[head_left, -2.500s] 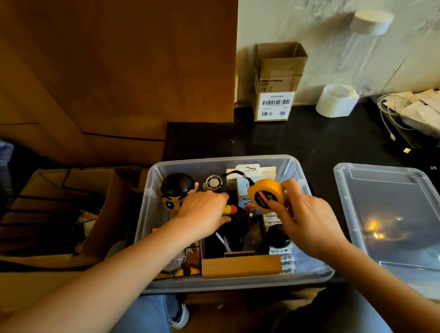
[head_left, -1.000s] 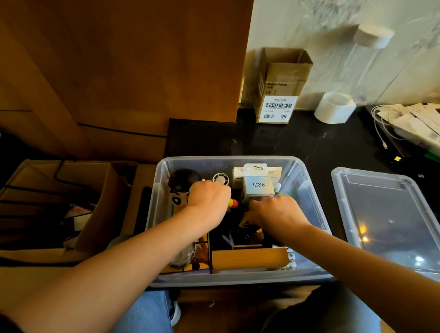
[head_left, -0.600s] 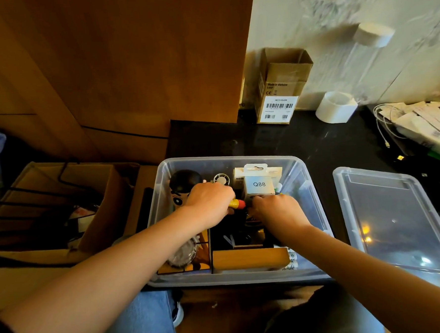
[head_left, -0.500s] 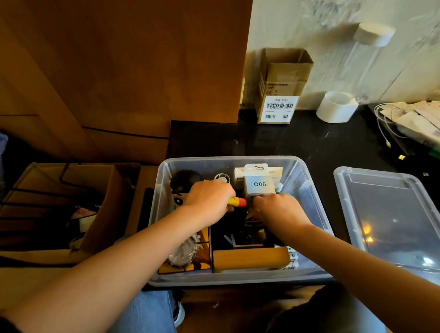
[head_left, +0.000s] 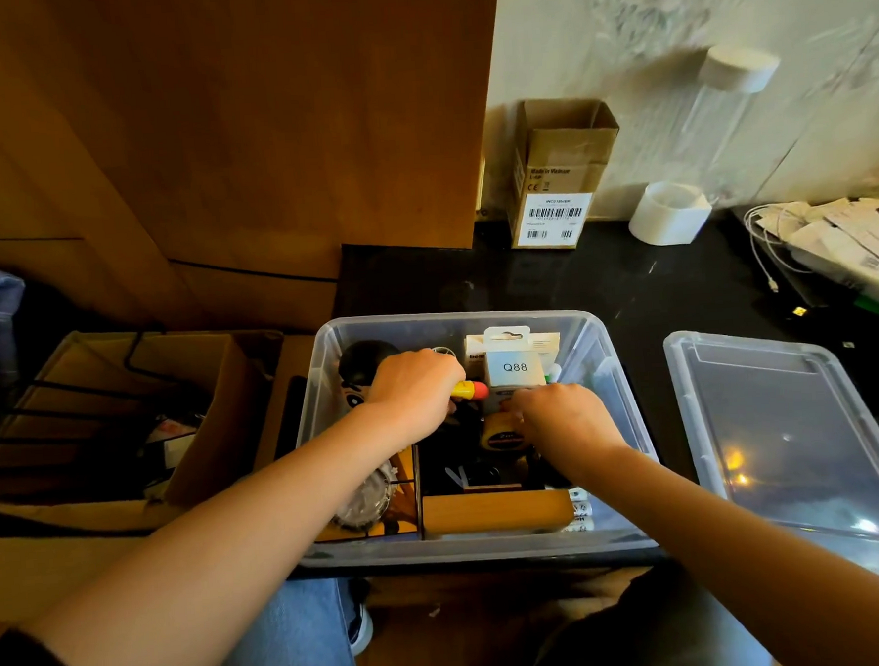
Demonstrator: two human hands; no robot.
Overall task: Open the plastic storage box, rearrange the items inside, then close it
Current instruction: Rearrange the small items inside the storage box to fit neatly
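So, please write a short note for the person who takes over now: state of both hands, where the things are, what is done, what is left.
Left hand: inside the clear plastic storage box, gripping a yellow tool handle with a red tip.
Right hand: inside the box, fingers curled down at the round yellow tape measure; the grip itself is hidden.
White Q88 carton stands at the back; wooden block lies at the front.
Done: box opened, clear plastic lid lies on the black counter to the right.
Left: finish arranging, put the lid on.
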